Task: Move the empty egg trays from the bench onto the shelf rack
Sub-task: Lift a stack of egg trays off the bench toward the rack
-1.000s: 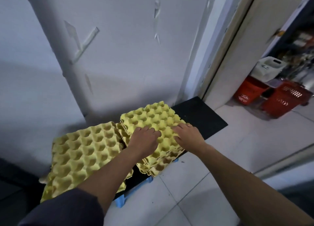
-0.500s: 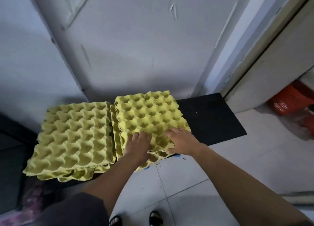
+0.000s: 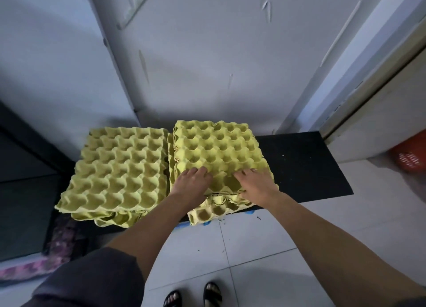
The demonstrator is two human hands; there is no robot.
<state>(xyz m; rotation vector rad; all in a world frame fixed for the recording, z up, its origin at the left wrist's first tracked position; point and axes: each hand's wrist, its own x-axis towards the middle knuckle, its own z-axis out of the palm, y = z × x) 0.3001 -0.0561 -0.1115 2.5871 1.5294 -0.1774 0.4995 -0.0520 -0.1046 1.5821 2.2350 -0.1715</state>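
Two stacks of yellow empty egg trays lie side by side on a black bench (image 3: 306,166). The left stack (image 3: 117,170) is untouched. Both hands are on the near edge of the right stack (image 3: 216,145). My left hand (image 3: 192,184) has its fingers curled into the top cells near the front left corner. My right hand (image 3: 258,184) holds the front right part, fingers on top and thumb tucked under the upper trays' edge. The upper trays sit slightly apart from the lower trays (image 3: 212,212), which stick out past the bench front. No shelf rack is in view.
A grey wall stands right behind the bench. A door frame (image 3: 368,80) and an orange basket (image 3: 410,154) are at the right. White tiled floor (image 3: 253,249) and my sandalled feet lie below. A dark cabinet and patterned cloth (image 3: 57,244) are at the left.
My hands have slid from the middle of the right stack back to its near edge and taken hold there. The camera view has tilted down and shifted over the bench.
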